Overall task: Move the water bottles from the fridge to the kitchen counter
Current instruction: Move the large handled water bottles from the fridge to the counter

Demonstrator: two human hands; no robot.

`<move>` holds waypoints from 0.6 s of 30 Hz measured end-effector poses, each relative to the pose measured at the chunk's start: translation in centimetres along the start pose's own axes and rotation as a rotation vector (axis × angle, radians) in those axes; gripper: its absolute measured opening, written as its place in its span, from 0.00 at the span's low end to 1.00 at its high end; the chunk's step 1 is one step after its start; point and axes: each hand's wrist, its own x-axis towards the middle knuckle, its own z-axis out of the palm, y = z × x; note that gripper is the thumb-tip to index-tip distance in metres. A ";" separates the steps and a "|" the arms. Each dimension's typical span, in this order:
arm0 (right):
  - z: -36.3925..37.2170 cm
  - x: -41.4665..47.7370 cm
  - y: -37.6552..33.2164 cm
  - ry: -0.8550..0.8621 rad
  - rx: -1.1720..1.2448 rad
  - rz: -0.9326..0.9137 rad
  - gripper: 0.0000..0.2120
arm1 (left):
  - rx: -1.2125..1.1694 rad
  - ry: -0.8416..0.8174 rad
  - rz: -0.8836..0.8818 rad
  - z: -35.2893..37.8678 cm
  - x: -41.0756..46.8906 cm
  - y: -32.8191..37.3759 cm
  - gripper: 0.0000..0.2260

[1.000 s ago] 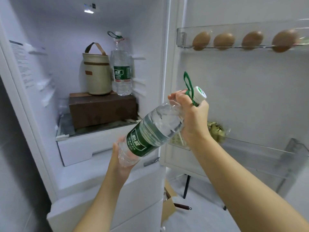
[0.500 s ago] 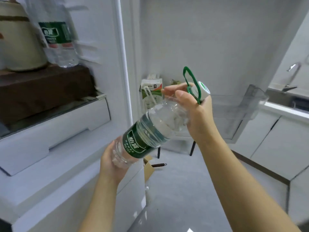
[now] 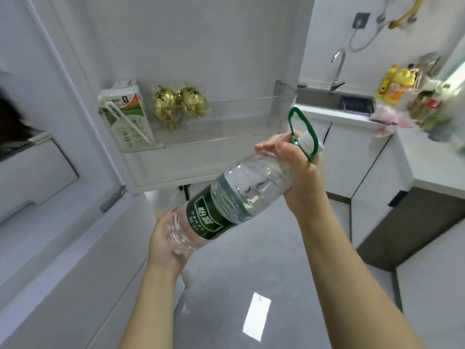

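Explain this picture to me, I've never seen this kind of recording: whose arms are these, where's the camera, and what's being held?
No machine here: these are a person's two bare arms, filmed by one wide-angle camera worn on the head, looking forward and down. Both hands have a grip on a clear, tilted water bottle with a green label: the right hand round its neck by the green carry loop, the left hand cupping its base. Behind is the open fridge door's shelf, holding a carton and two gold-wrapped items. The kitchen counter, with a sink tap, lies to the right.
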 end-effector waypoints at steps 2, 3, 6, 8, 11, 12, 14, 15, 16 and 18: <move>-3.0 -0.6 -1.2 0.028 -0.028 -0.015 0.04 | 0.004 -0.012 -0.016 1.9 0.0 -2.4 0.19; -4.6 -1.0 -1.9 0.049 -0.034 -0.015 0.04 | 0.002 -0.029 -0.022 3.0 -0.2 -3.7 0.21; -9.8 -1.9 -4.3 0.101 -0.041 -0.003 0.03 | 0.028 -0.076 -0.061 6.5 -0.8 -8.1 0.21; -13.4 -2.5 -6.0 0.128 -0.057 -0.002 0.04 | 0.028 -0.132 -0.095 8.9 -1.3 -11.2 0.18; -18.5 -3.3 -8.3 0.167 -0.111 -0.004 0.06 | 0.015 -0.169 -0.128 12.1 -2.1 -15.7 0.18; -20.1 -3.6 -9.0 0.178 -0.120 -0.005 0.06 | 0.018 -0.171 -0.139 13.2 -2.4 -16.9 0.19; -22.8 -4.1 -10.2 0.193 -0.133 -0.011 0.05 | 0.030 -0.182 -0.162 15.1 -2.7 -19.2 0.21; -24.0 -4.4 -10.8 0.201 -0.143 -0.013 0.05 | 0.040 -0.183 -0.170 15.9 -2.9 -20.2 0.20; -25.2 -4.6 -11.4 0.208 -0.157 -0.016 0.04 | 0.051 -0.180 -0.178 16.8 -3.0 -21.1 0.20; -27.3 -4.9 -12.4 0.226 -0.169 -0.029 0.04 | 0.068 -0.176 -0.190 18.4 -3.0 -22.6 0.24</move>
